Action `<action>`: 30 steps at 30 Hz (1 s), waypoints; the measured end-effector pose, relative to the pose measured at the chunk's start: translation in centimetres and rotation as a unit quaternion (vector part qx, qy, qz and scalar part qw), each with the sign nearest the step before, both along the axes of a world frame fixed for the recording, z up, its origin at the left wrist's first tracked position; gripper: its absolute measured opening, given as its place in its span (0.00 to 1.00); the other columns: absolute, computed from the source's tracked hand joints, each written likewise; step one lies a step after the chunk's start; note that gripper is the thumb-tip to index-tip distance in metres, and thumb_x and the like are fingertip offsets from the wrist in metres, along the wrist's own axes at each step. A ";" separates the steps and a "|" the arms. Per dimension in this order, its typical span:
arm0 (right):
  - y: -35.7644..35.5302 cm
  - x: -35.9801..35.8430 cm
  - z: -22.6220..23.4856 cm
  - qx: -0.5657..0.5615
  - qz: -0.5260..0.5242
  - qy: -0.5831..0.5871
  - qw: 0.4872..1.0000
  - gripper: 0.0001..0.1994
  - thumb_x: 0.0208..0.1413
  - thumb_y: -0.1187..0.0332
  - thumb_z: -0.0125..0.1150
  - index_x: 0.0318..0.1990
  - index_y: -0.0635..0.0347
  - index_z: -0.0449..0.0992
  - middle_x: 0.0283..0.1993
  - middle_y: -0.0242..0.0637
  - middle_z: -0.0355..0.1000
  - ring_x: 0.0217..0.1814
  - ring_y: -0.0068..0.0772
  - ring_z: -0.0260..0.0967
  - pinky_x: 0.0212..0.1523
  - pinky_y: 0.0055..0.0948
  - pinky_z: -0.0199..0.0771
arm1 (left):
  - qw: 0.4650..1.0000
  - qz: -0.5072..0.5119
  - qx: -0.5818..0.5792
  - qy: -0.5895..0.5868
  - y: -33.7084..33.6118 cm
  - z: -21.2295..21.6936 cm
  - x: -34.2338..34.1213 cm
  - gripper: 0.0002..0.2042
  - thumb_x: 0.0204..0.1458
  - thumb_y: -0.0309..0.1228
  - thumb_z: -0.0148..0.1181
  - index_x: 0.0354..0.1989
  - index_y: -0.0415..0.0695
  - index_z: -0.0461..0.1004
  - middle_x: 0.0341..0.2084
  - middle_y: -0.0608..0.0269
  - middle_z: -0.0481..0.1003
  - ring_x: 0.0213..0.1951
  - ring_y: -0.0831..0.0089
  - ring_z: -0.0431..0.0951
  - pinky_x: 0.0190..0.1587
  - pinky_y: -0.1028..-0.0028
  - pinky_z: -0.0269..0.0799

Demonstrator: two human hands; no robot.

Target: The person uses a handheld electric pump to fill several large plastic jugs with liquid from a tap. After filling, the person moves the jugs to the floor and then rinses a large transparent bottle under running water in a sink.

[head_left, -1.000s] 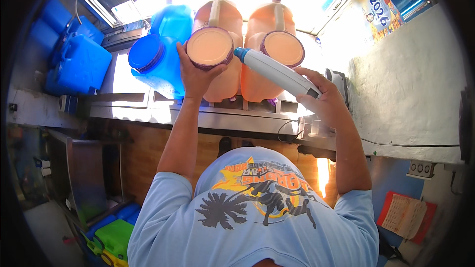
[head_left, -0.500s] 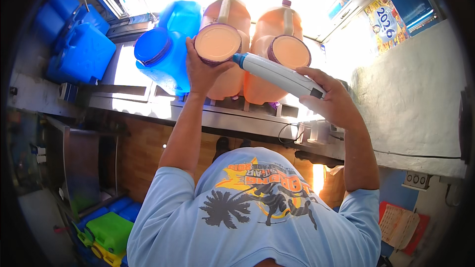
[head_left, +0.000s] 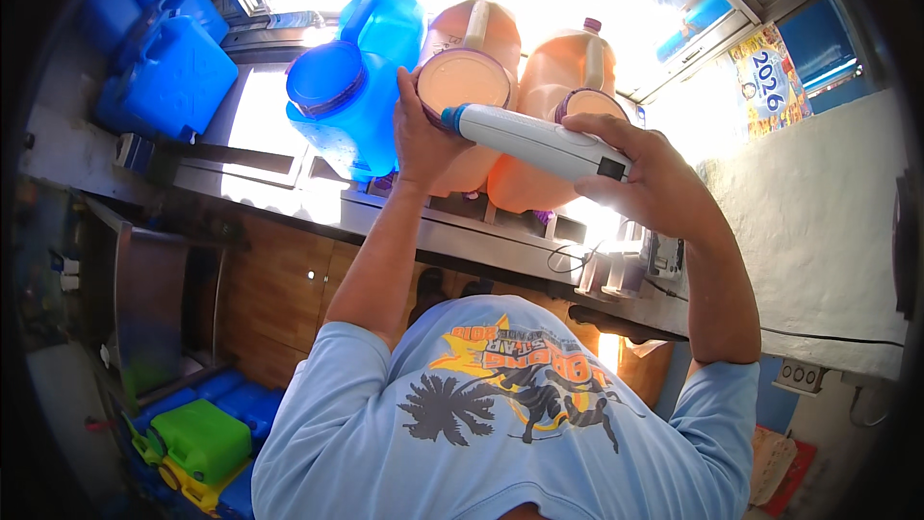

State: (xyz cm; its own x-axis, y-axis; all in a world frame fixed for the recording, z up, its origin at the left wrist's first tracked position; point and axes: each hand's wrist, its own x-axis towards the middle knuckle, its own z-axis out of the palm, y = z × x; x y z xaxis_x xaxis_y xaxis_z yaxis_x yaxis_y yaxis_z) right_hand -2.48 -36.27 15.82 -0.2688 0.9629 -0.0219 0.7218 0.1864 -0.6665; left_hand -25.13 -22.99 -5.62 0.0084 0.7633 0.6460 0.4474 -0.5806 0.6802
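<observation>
Fingers of the left hand [head_left: 423, 140] wrap the lower side of an orange jug [head_left: 472, 87] at upper centre of the frame, thumb spread along its base. The right hand [head_left: 654, 183] has its fingers closed round a white wand-shaped tool [head_left: 539, 140] with a blue tip; that tip sits against the rim of the jug's round bottom.

The jug is translucent plastic, filled with a cloudy orange liquid, with a moulded handle and a dark cap at its far end. A second orange jug [head_left: 577, 87] of the same kind lies just to its right, and a blue jug [head_left: 361, 87] holding blue liquid lies just to its left. All three rest on a metal bench [head_left: 289, 197] under a bright window. Blue canisters [head_left: 164, 67] stand at upper left; green and yellow ones [head_left: 197, 448] sit at lower left.

Compared with half a second ago, the jugs and both hands fill more of the frame, and the grips are unchanged.
</observation>
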 end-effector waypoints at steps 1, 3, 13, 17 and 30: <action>0.6 -0.3 0.1 0.012 0.006 -0.019 1.000 0.30 0.49 0.73 0.69 0.63 0.58 0.72 0.45 0.42 0.78 0.42 0.28 0.76 0.47 0.29 0.76 | 1.000 0.000 -0.003 0.000 -0.1 0.1 -0.1 0.74 0.27 0.45 0.86 0.75 0.40 0.29 0.67 0.46 0.60 0.66 0.47 0.63 0.67 0.55 0.61; 1.7 -1.0 0.5 0.032 0.009 -0.044 0.998 0.30 0.49 0.71 0.69 0.63 0.59 0.72 0.44 0.42 0.78 0.42 0.28 0.75 0.47 0.28 0.76 | 0.999 -0.005 -0.043 -0.008 -0.4 0.4 -0.2 0.74 0.27 0.45 0.86 0.76 0.41 0.29 0.67 0.46 0.59 0.67 0.47 0.62 0.68 0.55 0.61; 4.0 -0.3 4.5 -0.003 -0.025 -0.079 0.997 0.28 0.50 0.70 0.67 0.61 0.60 0.72 0.42 0.38 0.77 0.41 0.28 0.74 0.46 0.29 0.76 | 0.991 -0.034 -0.125 0.010 -0.2 0.6 -1.0 0.71 0.24 0.47 0.87 0.75 0.47 0.36 0.63 0.43 0.61 0.64 0.43 0.64 0.64 0.51 0.65; 4.4 3.9 5.6 -0.082 -0.109 -0.163 0.977 0.27 0.51 0.69 0.68 0.61 0.59 0.73 0.47 0.41 0.78 0.45 0.26 0.76 0.47 0.27 0.76 | 0.993 -0.055 -0.108 -0.013 -0.1 0.5 -1.0 0.71 0.26 0.43 0.86 0.75 0.45 0.33 0.65 0.46 0.60 0.65 0.46 0.63 0.66 0.53 0.63; 11.0 -1.0 6.8 -0.038 -0.023 -0.132 0.990 0.27 0.50 0.64 0.66 0.60 0.58 0.74 0.37 0.38 0.77 0.20 0.16 0.62 0.22 0.20 0.68 | 0.992 -0.070 -0.097 -0.027 -0.1 0.1 -1.4 0.71 0.29 0.37 0.86 0.75 0.40 0.30 0.67 0.51 0.59 0.67 0.54 0.63 0.69 0.58 0.60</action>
State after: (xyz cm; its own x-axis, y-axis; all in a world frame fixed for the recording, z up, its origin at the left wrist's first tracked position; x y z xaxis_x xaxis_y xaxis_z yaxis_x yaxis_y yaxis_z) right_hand -3.51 -25.26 22.64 -0.1994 0.9669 -0.1593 0.8798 0.1051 -0.4636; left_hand -26.51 -23.10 -5.56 0.0921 0.8676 0.4886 0.3313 -0.4894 0.8067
